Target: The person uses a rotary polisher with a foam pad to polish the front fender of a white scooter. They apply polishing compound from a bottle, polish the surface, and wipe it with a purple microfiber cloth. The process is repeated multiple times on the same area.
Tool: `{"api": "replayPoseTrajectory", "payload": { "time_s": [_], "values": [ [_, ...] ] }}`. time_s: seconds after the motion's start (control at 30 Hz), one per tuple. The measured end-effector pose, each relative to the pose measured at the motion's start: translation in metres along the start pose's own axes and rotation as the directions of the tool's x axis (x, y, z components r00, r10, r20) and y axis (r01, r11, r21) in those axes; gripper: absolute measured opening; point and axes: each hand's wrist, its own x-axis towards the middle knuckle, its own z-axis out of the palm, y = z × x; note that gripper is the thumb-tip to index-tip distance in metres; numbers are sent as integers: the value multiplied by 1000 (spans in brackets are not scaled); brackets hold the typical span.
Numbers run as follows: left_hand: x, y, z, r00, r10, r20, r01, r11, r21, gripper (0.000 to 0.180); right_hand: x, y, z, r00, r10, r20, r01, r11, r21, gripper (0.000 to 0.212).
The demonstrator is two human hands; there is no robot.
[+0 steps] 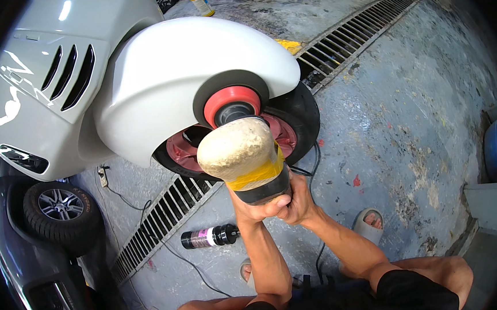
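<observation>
Both of my hands grip a power polisher (235,147) with a scuffed cream body and yellow tape. My left hand (251,208) wraps its rear end from the left, and my right hand (299,202) closes on it from the right, thumbs close together. The round red-and-black pad (232,100) at its front lies against the side of a white scooter's front fender (161,57). Below the fender, the black tyre (309,116) and the pink-red wheel rim (180,151) are partly hidden behind the polisher. My palms and most fingers are out of sight.
A black bottle (208,237) lies on the floor near my left forearm. Cables (196,268) trail around it. A metal drain grate (169,212) crosses the floor diagonally. A dark car (24,245) with a loose-looking wheel (61,211) stands left; a blue drum (496,149) is right.
</observation>
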Motion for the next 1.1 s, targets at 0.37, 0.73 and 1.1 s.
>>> {"api": "replayPoseTrajectory", "payload": {
  "time_s": [0.37, 0.73, 1.1],
  "values": [
    [2, 0, 15, 1000, -7, 8, 7, 999, 40, 95, -13, 19, -4, 999, 34, -12, -34, 999, 5, 108],
    [15, 8, 35, 997, 32, 68, -49, 963, 266, 90, -22, 32, -5, 991, -1, -130, 5, 1000, 27, 99],
    [11, 27, 15, 998, 34, 43, -44, 970, 239, 92, -15, 26, 9, 997, -76, -20, 74, 994, -78, 101]
  ]
}}
